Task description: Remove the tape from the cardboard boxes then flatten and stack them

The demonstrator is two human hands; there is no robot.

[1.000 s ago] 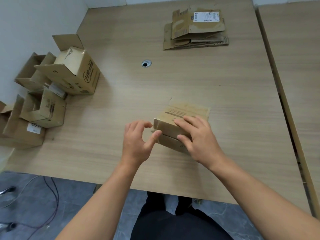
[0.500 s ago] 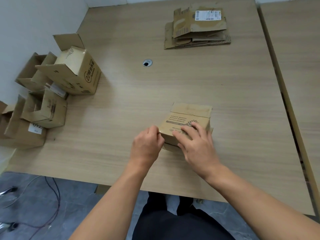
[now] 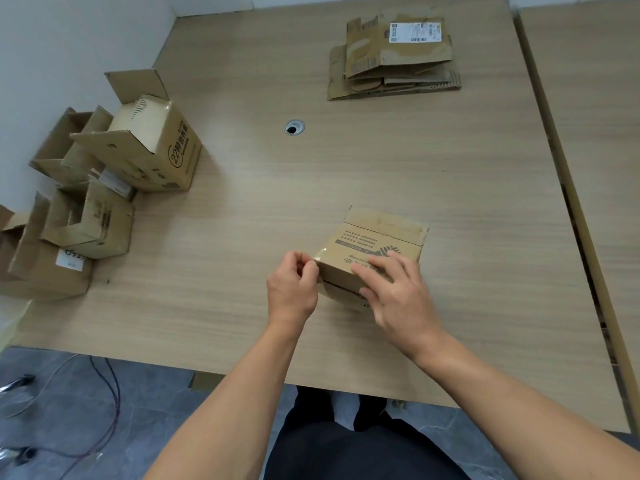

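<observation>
Left hand [image 3: 292,285] grip pinches tape [image 3: 320,253] at box [image 3: 377,237] corner; right hand [image 3: 398,292] flat, pressing box top.

An office-like room: a wood-laminate surface [image 3: 381,161] with a cable grommet [image 3: 294,127], plain white wall [image 3: 69,36], grey tiled floor [image 3: 145,431] with loose cables [image 3: 112,386].

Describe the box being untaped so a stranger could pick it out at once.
On the table, look near the front edge. The box there has the left hand pinching its tape, the right hand pressing its top. It alone is closed: boxes at the left gape open, the stack behind lies flat.
</observation>
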